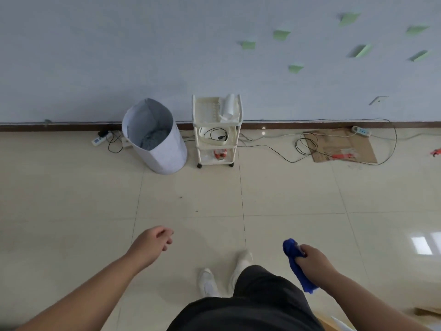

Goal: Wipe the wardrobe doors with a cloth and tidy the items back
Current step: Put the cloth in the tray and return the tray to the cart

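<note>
My right hand [315,260] grips a bunched blue cloth [296,266] low on the right; the cloth hangs down below my fist. My left hand [155,242] hangs at lower left with its fingers loosely curled and nothing in it. No wardrobe is in view. I stand on a tiled floor facing a pale wall, with my white shoes [207,281] and dark shorts below me.
A white three-tier trolley [217,145] stands against the wall, with a white roll on top. Left of it is a grey laundry basket [155,139] holding fabric. Cables, power strips [361,131] and flat cardboard [341,146] lie along the skirting. Green notes dot the wall.
</note>
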The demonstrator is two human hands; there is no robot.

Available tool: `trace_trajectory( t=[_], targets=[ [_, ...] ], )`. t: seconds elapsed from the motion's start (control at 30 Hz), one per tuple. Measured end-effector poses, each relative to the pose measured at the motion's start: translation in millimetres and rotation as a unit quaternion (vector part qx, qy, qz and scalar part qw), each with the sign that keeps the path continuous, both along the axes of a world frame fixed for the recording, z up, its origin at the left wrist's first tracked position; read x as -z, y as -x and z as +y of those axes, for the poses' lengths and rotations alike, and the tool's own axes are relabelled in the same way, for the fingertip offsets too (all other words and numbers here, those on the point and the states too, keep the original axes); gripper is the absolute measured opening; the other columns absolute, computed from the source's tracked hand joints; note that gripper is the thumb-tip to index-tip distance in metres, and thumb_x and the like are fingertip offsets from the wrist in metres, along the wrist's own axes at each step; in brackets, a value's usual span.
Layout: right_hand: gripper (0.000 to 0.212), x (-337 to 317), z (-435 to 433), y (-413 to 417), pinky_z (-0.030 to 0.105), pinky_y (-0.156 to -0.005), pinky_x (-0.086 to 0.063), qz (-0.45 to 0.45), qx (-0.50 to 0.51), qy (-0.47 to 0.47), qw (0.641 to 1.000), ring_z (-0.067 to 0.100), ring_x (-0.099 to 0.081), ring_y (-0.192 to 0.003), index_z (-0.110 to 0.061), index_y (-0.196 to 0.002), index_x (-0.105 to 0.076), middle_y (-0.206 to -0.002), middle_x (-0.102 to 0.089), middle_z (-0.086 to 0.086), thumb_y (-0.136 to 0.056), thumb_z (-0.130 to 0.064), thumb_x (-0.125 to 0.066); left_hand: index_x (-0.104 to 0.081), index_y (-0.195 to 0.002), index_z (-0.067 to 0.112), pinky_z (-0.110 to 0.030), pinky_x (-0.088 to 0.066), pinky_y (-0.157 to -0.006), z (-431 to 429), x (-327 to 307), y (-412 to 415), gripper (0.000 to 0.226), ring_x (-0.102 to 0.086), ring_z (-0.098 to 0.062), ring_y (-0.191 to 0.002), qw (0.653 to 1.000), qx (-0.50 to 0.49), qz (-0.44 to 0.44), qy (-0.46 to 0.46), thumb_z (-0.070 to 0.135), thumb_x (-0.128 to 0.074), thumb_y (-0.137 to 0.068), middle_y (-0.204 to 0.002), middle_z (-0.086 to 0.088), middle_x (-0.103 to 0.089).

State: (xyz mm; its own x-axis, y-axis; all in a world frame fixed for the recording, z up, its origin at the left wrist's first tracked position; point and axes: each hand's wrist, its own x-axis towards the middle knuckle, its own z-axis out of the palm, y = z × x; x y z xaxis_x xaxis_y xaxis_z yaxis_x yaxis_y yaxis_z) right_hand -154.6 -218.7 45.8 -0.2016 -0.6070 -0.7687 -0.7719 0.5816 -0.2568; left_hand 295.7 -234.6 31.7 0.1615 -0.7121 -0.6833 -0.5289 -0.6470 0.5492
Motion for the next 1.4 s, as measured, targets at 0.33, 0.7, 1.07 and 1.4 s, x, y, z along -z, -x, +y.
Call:
trace_trajectory(
  t=[0.33, 0.7, 1.07, 1.4],
  targets=[
    [0.026, 19, -184, 30, 0.031, -0.066, -0.048, -0.01, -0.032, -0.025, 0.999, 0.025, -0.069, -0.077, -0.011, -0.09, -0.062, -0.078, -0.073, 0.008, -0.1, -0.024, -0.042, -0.073, -0.097, 0.026, -0.029, -0.049, -0.064, -178, -7, 29, 0.016, -0.067, -0.016, -0.073, 0.998, -0.058, -0.002, 0.016, 0.03, -0.058, -0.104, -0.091, 0.001, -0.077],
    [0.017, -36, -453, -53, 0.031, -0.065, -0.046, -0.058, -0.128, 0.072, 0.987, 0.028, -0.062, -0.07, -0.012, -0.082, -0.055, -0.072, -0.067, 0.011, -0.094, -0.017, -0.045, -0.074, -0.094, 0.027, -0.029, -0.05, -0.065, -221, 6, 24, 0.02, -0.073, -0.016, -0.077, 0.991, -0.102, -0.007, -0.081, 0.036, -0.059, -0.103, -0.089, 0.001, -0.077],
    [0.016, -5, -580, -134, 0.027, -0.06, -0.041, -0.008, -0.121, 0.045, 0.992, 0.015, -0.061, -0.071, -0.025, -0.081, -0.052, -0.076, -0.066, -0.003, -0.096, -0.028, -0.052, -0.074, -0.097, 0.024, -0.031, -0.051, -0.07, -411, 41, -58, 0.02, -0.071, -0.018, -0.079, 0.992, -0.084, 0.027, -0.095, 0.031, -0.056, -0.103, -0.092, 0.0, -0.077],
    [0.009, 64, -679, -228, 0.027, -0.06, -0.042, -0.032, -0.119, 0.044, 0.991, 0.017, -0.059, -0.075, -0.02, -0.099, -0.053, -0.087, -0.065, 0.002, -0.096, -0.029, -0.054, -0.074, -0.091, 0.017, -0.034, -0.05, -0.068, -552, 82, -56, 0.027, -0.072, -0.026, -0.084, 0.993, -0.049, 0.072, -0.081, 0.035, -0.057, -0.1, -0.087, -0.002, -0.077]
  ],
)
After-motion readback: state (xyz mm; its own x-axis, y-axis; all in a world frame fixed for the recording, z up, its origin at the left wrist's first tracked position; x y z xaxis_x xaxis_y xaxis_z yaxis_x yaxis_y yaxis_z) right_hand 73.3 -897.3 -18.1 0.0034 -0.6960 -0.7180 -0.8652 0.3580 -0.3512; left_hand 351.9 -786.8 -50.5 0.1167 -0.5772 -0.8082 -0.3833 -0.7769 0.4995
